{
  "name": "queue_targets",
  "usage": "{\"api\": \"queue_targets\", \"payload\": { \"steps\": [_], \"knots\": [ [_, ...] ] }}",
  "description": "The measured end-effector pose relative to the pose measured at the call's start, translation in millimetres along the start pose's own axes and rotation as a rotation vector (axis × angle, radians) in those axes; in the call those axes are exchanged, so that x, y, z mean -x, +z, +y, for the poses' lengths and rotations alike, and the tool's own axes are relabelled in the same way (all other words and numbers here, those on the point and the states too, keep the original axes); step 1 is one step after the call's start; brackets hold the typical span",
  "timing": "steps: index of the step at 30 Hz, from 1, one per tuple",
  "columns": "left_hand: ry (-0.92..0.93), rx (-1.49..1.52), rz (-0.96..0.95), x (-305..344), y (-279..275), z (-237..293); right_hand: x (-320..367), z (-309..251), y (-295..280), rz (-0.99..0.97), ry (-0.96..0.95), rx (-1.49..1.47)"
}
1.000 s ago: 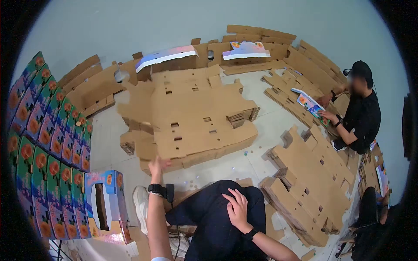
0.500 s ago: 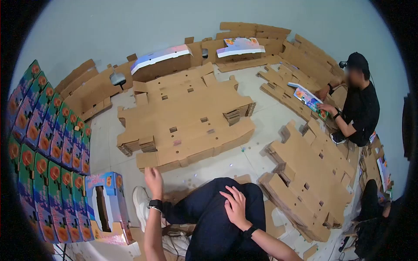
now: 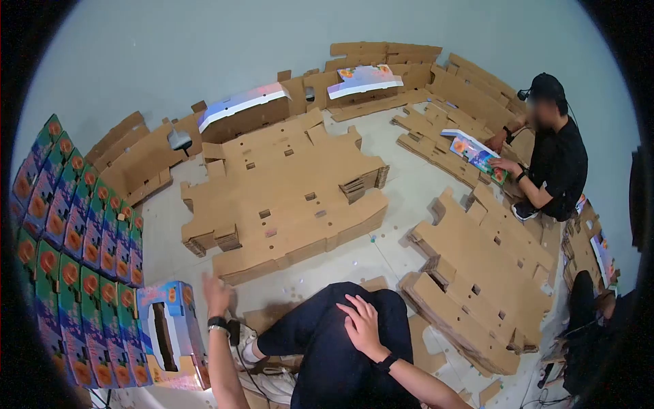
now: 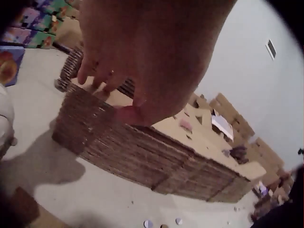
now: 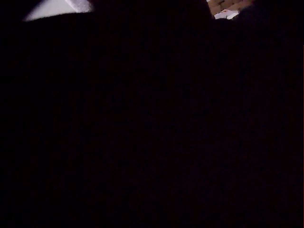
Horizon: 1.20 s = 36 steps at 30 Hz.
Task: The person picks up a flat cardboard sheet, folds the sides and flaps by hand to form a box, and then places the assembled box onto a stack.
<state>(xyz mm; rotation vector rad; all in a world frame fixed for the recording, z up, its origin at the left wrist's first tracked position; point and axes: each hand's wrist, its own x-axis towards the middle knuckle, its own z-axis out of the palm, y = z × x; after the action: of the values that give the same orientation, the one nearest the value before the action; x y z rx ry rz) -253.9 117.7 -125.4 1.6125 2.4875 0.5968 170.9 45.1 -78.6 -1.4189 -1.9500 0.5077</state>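
My left hand (image 3: 218, 294) is just off the near left corner of a stack of flattened cardboard sheets (image 3: 289, 194). It holds nothing, and its fingers are loosely extended. From the left wrist view, the fingers (image 4: 109, 83) overlap the top edge of the stack, whose layered side (image 4: 142, 156) faces the camera. On my raised knee rests my right hand (image 3: 361, 328), fingers spread and holding nothing. The right wrist view is almost wholly dark. To the left of my left hand stands a printed carton (image 3: 194, 341) with a long cut-out opening.
Rows of printed fruit cartons (image 3: 82, 286) are stacked at the left. Another cardboard stack (image 3: 477, 273) lies at my right. A seated person (image 3: 555, 150) handles a printed sheet (image 3: 470, 151) beyond it. Cardboard pieces (image 3: 255, 123) lean along the back wall.
My left hand has drawn back from the stack's front edge and moved left. Blurred cardboard at the stack's left side now lies still. My right hand stays on the knee; the head view shifted slightly.
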Motion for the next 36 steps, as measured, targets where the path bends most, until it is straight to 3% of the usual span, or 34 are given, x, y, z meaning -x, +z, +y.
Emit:
{"api": "queue_targets", "payload": {
  "steps": [1, 3, 4, 6, 7, 8, 9, 10, 12, 13, 15, 17, 20, 22, 24, 25, 26, 27, 30, 31, 32, 34, 36],
  "knots": [
    [0.024, -0.158, 0.281, 18, -11, -18, 1, 0, 0, -0.001, -0.002, -0.002],
    [-0.287, -0.202, 0.341, 46, -44, -61, 2, 2, 1, -0.003, 0.004, -0.009],
    [-0.420, -0.261, 0.358, 62, -47, -112, 2, 3, 0, -0.006, 0.005, -0.017],
    [-0.715, -0.411, 0.266, 110, -44, -205, 3, 3, 0, -0.007, 0.012, -0.032],
    [-0.606, -0.601, -0.398, 123, -59, -257, 3, 3, -1, -0.008, 0.012, -0.027],
    [-0.519, -0.448, -0.513, 148, -29, -352, 2, 3, 0, -0.008, 0.011, -0.021],
    [-0.516, -0.582, -0.154, 177, -22, -349, 2, 3, 0, -0.003, 0.007, -0.033],
    [-0.496, -0.701, 0.209, 209, -14, -337, 3, 3, 0, 0.003, 0.014, -0.040],
    [-0.663, -0.516, 0.173, 216, -27, -319, 4, 3, -1, -0.011, 0.011, -0.043],
    [-0.370, -0.818, 0.033, 212, -36, -329, 4, 3, -3, -0.023, 0.013, -0.049],
    [-0.827, -0.495, 0.053, 188, -61, -280, 6, 6, -2, -0.024, 0.012, -0.051],
    [-0.989, -0.356, 0.124, 172, -89, -210, 5, 7, -3, -0.016, -0.001, -0.056],
    [-0.821, -0.395, 0.380, 167, -87, -199, 4, 3, 0, -0.003, 0.022, -0.057],
    [-0.921, -0.355, 0.280, 146, -116, -150, 6, 6, 0, -0.006, 0.006, -0.052],
    [-0.626, -0.242, 0.533, 138, -133, -106, 7, 6, -2, -0.011, 0.006, -0.055],
    [-0.686, -0.235, 0.410, 129, -163, -46, 7, 6, -3, -0.015, 0.000, -0.055],
    [-0.524, -0.235, 0.491, 120, -156, -68, 7, 7, -3, -0.017, 0.000, -0.054],
    [-0.399, -0.166, 0.528, 110, -163, -56, 7, 8, -2, -0.012, -0.007, -0.069],
    [-0.276, 0.063, 0.554, 77, -184, -18, 8, 8, -3, -0.018, -0.006, -0.083],
    [-0.258, 0.103, 0.516, 77, -205, 35, 8, 8, -3, -0.018, -0.008, -0.087],
    [-0.177, 0.003, 0.680, 75, -204, 65, 8, 7, -4, -0.028, -0.005, -0.080],
    [-0.061, 0.199, 0.590, 71, -197, 87, 9, 6, -2, -0.014, -0.002, -0.076],
    [-0.057, 0.244, 0.532, 83, -188, 134, 12, 3, -4, -0.038, -0.007, -0.029]
  ]
}}
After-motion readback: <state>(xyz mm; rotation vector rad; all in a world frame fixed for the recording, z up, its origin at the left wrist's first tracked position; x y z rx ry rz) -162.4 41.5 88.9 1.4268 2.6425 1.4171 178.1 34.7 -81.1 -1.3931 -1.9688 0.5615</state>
